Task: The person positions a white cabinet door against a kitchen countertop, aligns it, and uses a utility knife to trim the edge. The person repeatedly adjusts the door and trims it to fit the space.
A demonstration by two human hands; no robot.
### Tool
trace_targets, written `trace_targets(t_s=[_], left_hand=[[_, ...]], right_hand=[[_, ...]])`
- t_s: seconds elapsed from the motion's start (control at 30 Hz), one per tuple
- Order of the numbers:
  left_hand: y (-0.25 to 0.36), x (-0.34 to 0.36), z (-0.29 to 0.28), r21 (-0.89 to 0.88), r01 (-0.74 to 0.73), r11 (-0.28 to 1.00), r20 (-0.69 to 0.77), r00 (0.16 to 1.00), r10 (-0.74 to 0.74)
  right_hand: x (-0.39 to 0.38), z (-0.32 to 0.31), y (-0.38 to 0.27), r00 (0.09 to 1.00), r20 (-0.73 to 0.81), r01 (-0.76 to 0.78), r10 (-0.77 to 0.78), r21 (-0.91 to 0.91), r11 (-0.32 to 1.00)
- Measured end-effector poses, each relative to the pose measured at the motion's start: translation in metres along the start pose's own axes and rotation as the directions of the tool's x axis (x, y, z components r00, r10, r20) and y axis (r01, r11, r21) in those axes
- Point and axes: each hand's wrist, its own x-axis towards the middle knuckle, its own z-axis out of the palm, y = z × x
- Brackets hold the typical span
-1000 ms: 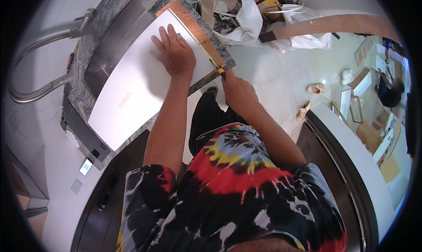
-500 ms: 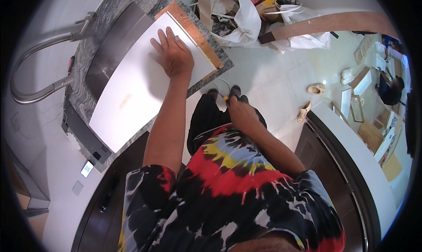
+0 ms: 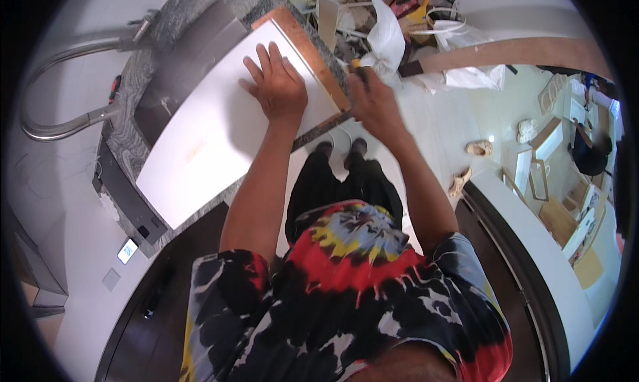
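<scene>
A large white board (image 3: 213,135) lies across the grey stone counter (image 3: 150,59) and partly covers the dark sink basin (image 3: 183,52). My left hand (image 3: 283,89) rests on its far part, fingers spread and flat. Along the board's far right edge runs a brown wooden strip (image 3: 313,62). Just right of that strip, by the counter's corner, my right hand (image 3: 376,105) is closed round a small yellow-and-black tool (image 3: 357,69). Its exact kind is blurred and partly hidden by my fingers.
A curved metal tap (image 3: 60,132) stands at the left. White sacks of scrap and tools (image 3: 386,39) sit beyond the counter, beside a brown curved panel (image 3: 506,52). Clogs (image 3: 478,149) lie on the floor at right. A person (image 3: 589,149) is among wooden pieces, far right.
My right hand has risen from my waist, forward to beside the board's far right edge, with the tool in it. My left hand stays flat on the board.
</scene>
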Motion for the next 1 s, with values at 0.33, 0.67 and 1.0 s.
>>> trace_targets(t_s=[0.33, 0.67, 1.0], left_hand=[[-0.004, -0.002, 0.001, -0.049, 0.044, 0.998, 0.073, 0.997, -0.040], [-0.002, -0.005, -0.002, -0.012, 0.028, 1.000, 0.103, 0.994, -0.027], [-0.003, -0.003, -0.001, -0.049, 0.045, 0.998, 0.104, 0.994, -0.040]], right_hand=[[0.091, 0.075, -0.039, 0.898, 0.079, 0.425, -0.433, -0.414, 0.805], [0.118, 0.093, -0.020, 0.898, 0.199, 0.440, -0.393, -0.442, 0.782], [0.111, 0.079, -0.041, 0.928, 0.281, 0.358, -0.246, -0.483, 0.799]])
